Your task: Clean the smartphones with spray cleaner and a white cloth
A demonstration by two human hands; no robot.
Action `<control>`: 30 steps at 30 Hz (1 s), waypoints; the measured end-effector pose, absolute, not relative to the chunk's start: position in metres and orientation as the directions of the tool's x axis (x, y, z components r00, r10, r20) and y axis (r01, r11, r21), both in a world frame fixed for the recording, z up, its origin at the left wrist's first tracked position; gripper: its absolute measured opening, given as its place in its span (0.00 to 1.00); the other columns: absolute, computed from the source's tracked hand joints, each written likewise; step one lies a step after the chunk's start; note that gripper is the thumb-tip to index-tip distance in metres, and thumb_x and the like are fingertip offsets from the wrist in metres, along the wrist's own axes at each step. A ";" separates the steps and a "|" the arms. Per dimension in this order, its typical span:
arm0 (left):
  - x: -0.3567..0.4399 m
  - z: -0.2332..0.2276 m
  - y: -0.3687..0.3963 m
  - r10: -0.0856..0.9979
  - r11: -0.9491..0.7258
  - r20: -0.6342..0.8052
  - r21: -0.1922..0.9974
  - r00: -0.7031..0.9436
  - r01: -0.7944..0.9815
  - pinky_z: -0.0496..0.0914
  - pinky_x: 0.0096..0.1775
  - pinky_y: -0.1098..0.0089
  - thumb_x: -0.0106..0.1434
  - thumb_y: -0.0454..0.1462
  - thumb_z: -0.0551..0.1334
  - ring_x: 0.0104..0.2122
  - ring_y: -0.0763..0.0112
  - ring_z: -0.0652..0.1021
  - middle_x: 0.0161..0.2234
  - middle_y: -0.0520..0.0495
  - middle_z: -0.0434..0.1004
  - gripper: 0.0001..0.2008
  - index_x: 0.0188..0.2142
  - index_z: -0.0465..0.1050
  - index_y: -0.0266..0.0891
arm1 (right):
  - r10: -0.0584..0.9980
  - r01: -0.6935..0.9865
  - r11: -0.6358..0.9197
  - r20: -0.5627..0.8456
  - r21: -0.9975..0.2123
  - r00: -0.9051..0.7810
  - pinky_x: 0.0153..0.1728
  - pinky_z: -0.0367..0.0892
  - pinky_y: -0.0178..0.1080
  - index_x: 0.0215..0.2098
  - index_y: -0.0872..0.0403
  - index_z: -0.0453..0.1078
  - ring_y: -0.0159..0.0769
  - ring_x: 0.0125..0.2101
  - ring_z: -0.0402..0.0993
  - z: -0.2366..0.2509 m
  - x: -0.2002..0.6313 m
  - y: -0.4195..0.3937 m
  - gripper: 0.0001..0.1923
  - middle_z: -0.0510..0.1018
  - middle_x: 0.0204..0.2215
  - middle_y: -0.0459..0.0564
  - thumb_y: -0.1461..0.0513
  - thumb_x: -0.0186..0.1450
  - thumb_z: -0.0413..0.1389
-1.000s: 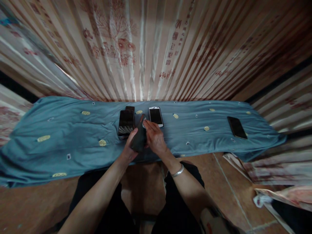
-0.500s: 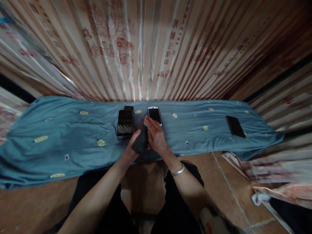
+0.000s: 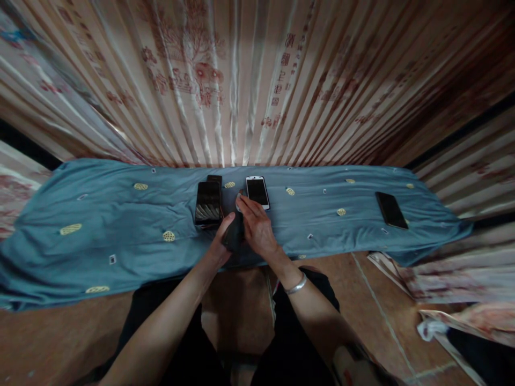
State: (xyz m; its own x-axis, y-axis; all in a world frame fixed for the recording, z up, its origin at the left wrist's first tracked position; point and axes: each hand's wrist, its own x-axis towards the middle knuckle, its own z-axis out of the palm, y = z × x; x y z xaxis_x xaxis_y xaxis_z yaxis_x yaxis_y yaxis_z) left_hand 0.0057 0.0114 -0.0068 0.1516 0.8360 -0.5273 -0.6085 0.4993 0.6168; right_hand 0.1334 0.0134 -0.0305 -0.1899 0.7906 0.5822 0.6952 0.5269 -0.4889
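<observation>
Both hands seemingly hold dark phone mid-cloth.

"What is the big blue thing?"

"That is a blue cloth. It is spread out long and has little yellow shapes on it."

"What lies on it?"

"A white phone lies near the middle, by the far edge. A black phone lies to its left, and another dark phone peeks out from under its far end. One more black phone lies alone, well off to the right."

"And behind?"

"A striped curtain with red flowers and red writing hangs there. The floor is brown."
</observation>
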 end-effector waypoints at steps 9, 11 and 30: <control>0.009 0.005 0.013 0.850 0.457 -0.514 0.615 0.113 -0.643 0.76 0.36 0.76 0.72 0.32 0.60 0.30 0.74 0.80 0.32 0.51 0.85 0.11 0.39 0.82 0.34 | 0.786 0.680 0.553 0.571 -0.481 -0.235 0.70 0.69 0.55 0.69 0.53 0.71 0.46 0.65 0.73 -0.026 0.136 0.007 0.29 0.77 0.66 0.57 0.68 0.74 0.46; 0.009 0.002 0.014 0.865 0.437 -0.490 0.636 0.105 -0.636 0.76 0.37 0.76 0.70 0.32 0.61 0.31 0.74 0.81 0.33 0.51 0.85 0.09 0.40 0.82 0.35 | 0.783 0.679 0.558 0.574 -0.477 -0.239 0.70 0.69 0.55 0.68 0.53 0.72 0.46 0.64 0.73 -0.025 0.136 0.006 0.28 0.77 0.65 0.57 0.68 0.74 0.45; 0.004 0.006 0.009 0.783 0.607 -0.580 0.635 0.225 -0.477 0.76 0.21 0.70 0.74 0.40 0.56 0.16 0.67 0.78 0.20 0.47 0.79 0.14 0.34 0.74 0.36 | 0.797 0.736 0.455 0.598 -0.501 -0.085 0.71 0.67 0.57 0.74 0.59 0.62 0.46 0.70 0.68 -0.047 0.145 0.025 0.32 0.73 0.68 0.64 0.69 0.73 0.42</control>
State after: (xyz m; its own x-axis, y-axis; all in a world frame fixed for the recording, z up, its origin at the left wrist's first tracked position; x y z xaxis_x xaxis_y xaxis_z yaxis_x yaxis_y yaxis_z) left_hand 0.0041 0.0090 0.0061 0.2254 0.7831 -0.5796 -0.4774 0.6073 0.6350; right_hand 0.1446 0.0252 -0.0467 -0.0854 0.7968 0.5982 0.7362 0.4550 -0.5009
